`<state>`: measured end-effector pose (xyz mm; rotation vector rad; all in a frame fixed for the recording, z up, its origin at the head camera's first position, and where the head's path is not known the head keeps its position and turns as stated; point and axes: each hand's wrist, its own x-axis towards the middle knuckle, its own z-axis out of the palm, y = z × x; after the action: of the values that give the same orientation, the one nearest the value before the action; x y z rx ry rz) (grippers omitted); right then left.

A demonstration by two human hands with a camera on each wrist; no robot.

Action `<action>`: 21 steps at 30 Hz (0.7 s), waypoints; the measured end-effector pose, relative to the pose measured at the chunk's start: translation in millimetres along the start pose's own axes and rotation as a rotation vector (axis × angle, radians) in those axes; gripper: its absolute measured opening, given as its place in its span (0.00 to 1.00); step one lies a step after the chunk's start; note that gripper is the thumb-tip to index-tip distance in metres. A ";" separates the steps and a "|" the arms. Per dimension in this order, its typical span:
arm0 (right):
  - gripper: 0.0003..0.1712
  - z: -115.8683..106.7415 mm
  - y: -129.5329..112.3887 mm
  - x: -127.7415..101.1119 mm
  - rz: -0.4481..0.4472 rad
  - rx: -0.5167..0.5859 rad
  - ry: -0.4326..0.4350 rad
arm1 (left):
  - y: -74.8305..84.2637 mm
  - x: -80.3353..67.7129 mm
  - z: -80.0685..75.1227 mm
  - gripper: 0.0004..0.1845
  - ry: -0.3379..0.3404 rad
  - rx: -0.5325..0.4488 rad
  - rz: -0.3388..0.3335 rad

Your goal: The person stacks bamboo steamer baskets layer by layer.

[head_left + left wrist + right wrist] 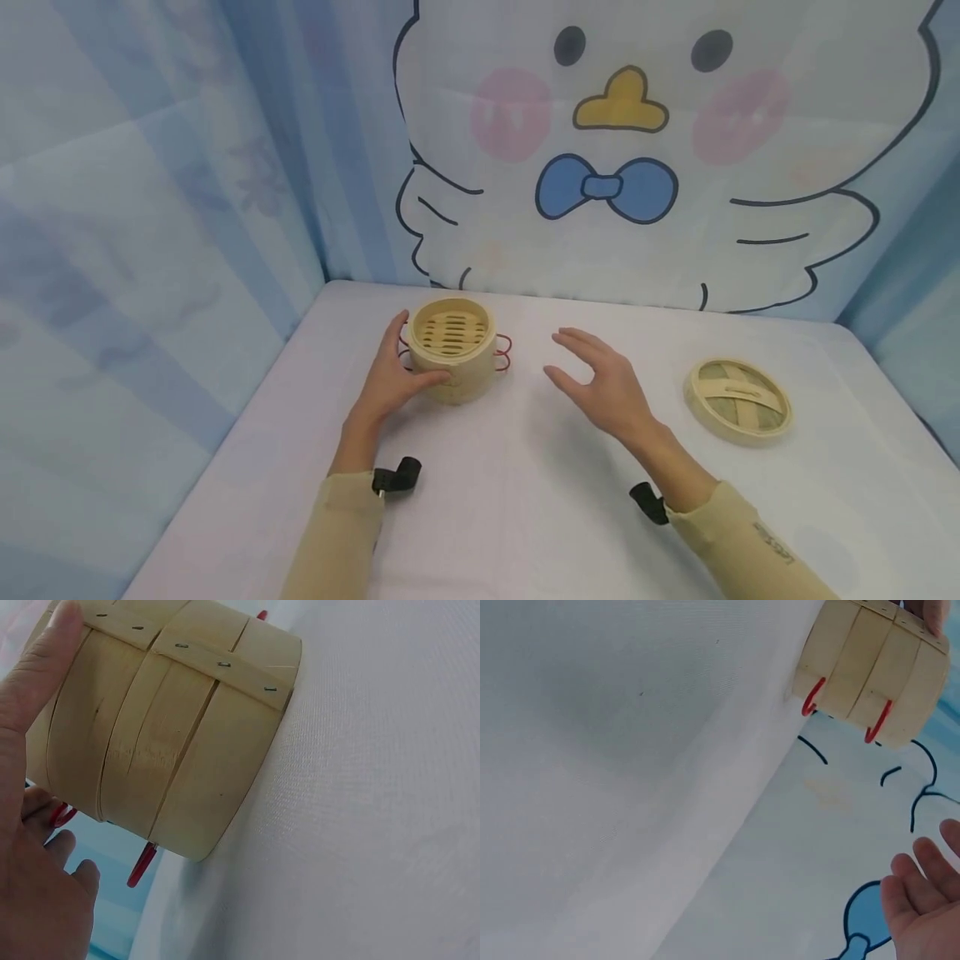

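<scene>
Two small bamboo steamer baskets (459, 373) stand stacked at the back left of the table, with red wire handles at their sides and a slatted floor showing in the upper one. My left hand (393, 375) is round the stack's left side, its thumb across the front of the upper basket. In the left wrist view the fingers (61, 847) lie by the red handles, partly hidden behind the wood. To the right of the stack, my right hand (600, 383) is in the air, fingers spread and slightly bent, holding nothing.
A round bamboo lid (738, 400) with a crossed strap lies on the right part of the white-covered table (480, 517). Behind the table hangs a curtain (360, 167) with a printed cartoon figure; blue cloth walls close off both sides.
</scene>
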<state>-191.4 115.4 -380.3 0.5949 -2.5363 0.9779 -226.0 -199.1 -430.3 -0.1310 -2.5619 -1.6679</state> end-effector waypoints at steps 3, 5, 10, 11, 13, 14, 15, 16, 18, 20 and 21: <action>0.27 -2.2 3.2 -2.9 -0.002 0.002 0.009 | -0.6 0.0 0.2 0.66 0.005 0.010 0.017; 0.26 -3.5 5.5 -5.4 -0.006 0.005 0.017 | -1.0 -0.2 0.5 0.65 0.006 0.011 0.034; 0.26 -10.1 11.8 -10.7 -0.026 0.004 0.055 | -1.4 -0.3 0.9 0.64 0.006 0.009 0.051; 0.26 -12.0 13.2 -11.5 -0.029 0.003 0.063 | -1.3 -0.4 0.8 0.63 0.007 0.008 0.050; 0.25 -16.1 15.8 -13.1 -0.031 0.001 0.074 | -1.1 -0.4 0.7 0.63 0.009 0.007 0.046; 0.25 -18.3 17.1 -13.9 -0.029 0.002 0.078 | -1.1 -0.3 0.6 0.63 0.011 0.008 0.043; 0.25 -20.9 18.2 -14.8 -0.022 0.002 0.081 | -1.0 -0.2 0.5 0.63 0.012 0.008 0.042; 0.25 -23.5 19.5 -15.9 -0.014 0.004 0.084 | -0.9 -0.1 0.5 0.63 0.012 0.008 0.043; 0.25 -28.6 22.4 -18.4 0.009 0.002 0.088 | -0.6 0.3 0.7 0.63 0.010 0.007 0.043; 0.25 -33.2 25.8 -21.4 0.036 -0.014 0.086 | -0.4 0.6 0.9 0.63 0.008 0.005 0.044; 0.25 -35.3 27.6 -23.1 0.051 -0.021 0.083 | -0.4 0.6 1.0 0.63 0.007 0.005 0.044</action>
<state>-179.5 164.4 -381.5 0.4763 -2.4961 0.9714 -226.7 -198.4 -431.0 -0.1789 -2.5385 -1.6442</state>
